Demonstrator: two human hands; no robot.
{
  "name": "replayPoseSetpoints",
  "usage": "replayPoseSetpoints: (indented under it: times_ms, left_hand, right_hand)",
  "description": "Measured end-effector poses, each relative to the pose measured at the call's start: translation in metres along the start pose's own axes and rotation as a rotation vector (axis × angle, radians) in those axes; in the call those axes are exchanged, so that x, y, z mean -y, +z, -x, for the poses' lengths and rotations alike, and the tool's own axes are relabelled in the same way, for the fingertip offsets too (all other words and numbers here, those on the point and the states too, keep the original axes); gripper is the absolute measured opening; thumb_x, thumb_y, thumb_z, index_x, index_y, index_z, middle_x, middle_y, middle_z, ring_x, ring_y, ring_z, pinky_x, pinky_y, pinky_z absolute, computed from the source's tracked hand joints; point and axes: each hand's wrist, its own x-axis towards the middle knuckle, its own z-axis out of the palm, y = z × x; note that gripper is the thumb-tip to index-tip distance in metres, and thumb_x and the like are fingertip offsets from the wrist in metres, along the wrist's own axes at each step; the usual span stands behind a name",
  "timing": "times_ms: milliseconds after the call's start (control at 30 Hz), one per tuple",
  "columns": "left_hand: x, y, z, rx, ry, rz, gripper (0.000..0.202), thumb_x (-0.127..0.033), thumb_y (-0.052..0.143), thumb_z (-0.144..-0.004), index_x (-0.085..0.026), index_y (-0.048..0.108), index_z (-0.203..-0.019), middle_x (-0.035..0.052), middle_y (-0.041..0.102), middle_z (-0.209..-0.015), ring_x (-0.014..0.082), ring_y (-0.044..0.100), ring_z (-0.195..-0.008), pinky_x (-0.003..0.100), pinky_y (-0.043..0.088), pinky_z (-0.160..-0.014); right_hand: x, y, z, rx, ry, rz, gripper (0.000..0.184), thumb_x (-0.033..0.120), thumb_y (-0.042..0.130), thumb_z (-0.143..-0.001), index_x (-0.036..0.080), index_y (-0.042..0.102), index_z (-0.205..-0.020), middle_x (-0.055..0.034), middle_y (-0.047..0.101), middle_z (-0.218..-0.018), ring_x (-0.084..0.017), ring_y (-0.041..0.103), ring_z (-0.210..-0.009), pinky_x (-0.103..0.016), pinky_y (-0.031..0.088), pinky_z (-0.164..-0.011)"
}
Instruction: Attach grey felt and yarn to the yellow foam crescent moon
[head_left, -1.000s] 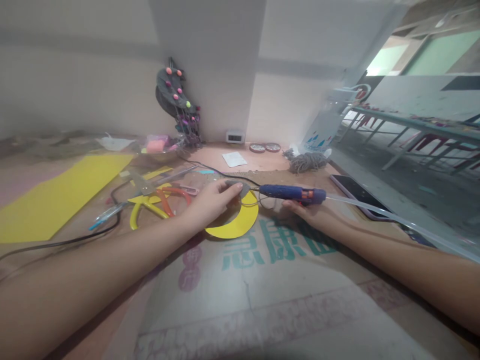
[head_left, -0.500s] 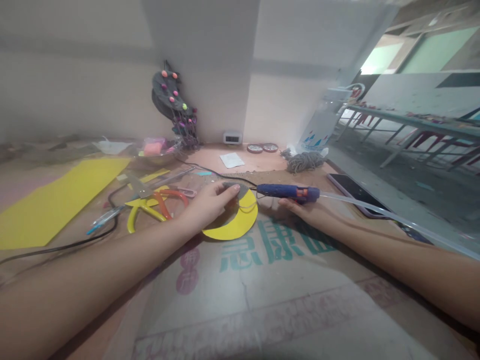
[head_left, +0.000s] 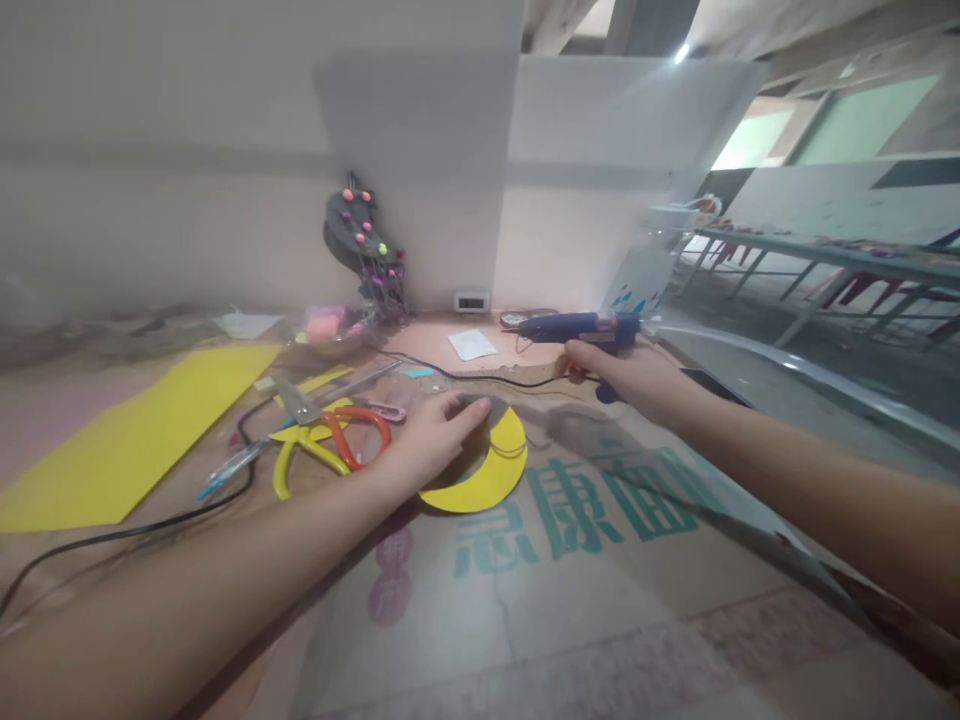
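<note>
A yellow crescent-shaped cutout (head_left: 487,475) lies on a printed cardboard sheet (head_left: 570,560) with a grey round piece on top of it. My left hand (head_left: 427,435) lies on that grey piece, fingers flat and pressed down. My right hand (head_left: 630,375) is closed round the grip of a blue glue gun (head_left: 577,325), held up above the table with its nozzle pointing left. A clear glue stick (head_left: 787,365) runs out of the gun's back toward the right.
Orange-and-yellow scissors (head_left: 330,435), a pen and a black cable (head_left: 150,520) lie left of the cutout. A yellow sheet (head_left: 135,430) covers the far left. A dark decorated ornament (head_left: 360,245), a grey yarn bundle, small tins and a white paper stand by the back wall.
My right hand has lifted the glue gun from beside the crescent up and back, away from the cutout. My left hand stays pressed on the grey piece.
</note>
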Motion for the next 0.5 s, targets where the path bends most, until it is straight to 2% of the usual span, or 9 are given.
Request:
replayPoseSetpoints:
  times_ms: [133,300,400,500]
  left_hand:
    - [-0.002,0.001,0.001,0.009,0.020,0.023,0.036,-0.050,0.057,-0.083,-0.017,0.057,-0.071,-0.0020,0.056,-0.063,0.0125,0.052,-0.061,0.024,0.039,-0.059]
    - [-0.003,0.002,0.001,0.024,0.019,0.071,0.030,-0.047,0.058,-0.082,-0.017,0.059,-0.077,-0.0023,0.057,-0.065,0.0132,0.052,-0.062,0.024,0.040,-0.059]
    - [-0.003,0.003,0.000,0.043,0.001,0.116,0.028,-0.045,0.058,-0.083,-0.017,0.059,-0.079,-0.0029,0.055,-0.065,0.0123,0.051,-0.062,0.024,0.039,-0.059]
    - [-0.004,0.003,0.000,0.052,-0.005,0.104,0.027,-0.043,0.058,-0.083,-0.017,0.059,-0.079,-0.0030,0.055,-0.066,0.0119,0.050,-0.062,0.023,0.039,-0.059]
  right_hand:
    - [0.002,0.012,-0.048,0.076,-0.095,0.030,0.032,0.048,0.057,-0.086,0.020,0.070,-0.093,-0.0049,0.073,-0.093,-0.016,0.064,-0.083,-0.023,0.048,-0.069]
    - [-0.019,0.039,-0.106,0.041,0.036,0.116,0.033,0.046,0.064,-0.083,0.013,0.070,-0.087,-0.0069,0.071,-0.074,-0.015,0.062,-0.066,-0.023,0.045,-0.057]
    - [-0.032,0.055,-0.121,0.067,0.067,0.128,0.036,0.048,0.067,-0.080,0.012,0.069,-0.084,-0.0057,0.066,-0.060,-0.015,0.060,-0.056,-0.023,0.043,-0.052]
    - [-0.041,0.065,-0.125,0.087,0.072,0.137,0.037,0.049,0.071,-0.077,0.012,0.068,-0.081,-0.0051,0.064,-0.055,-0.016,0.060,-0.055,-0.024,0.043,-0.053]
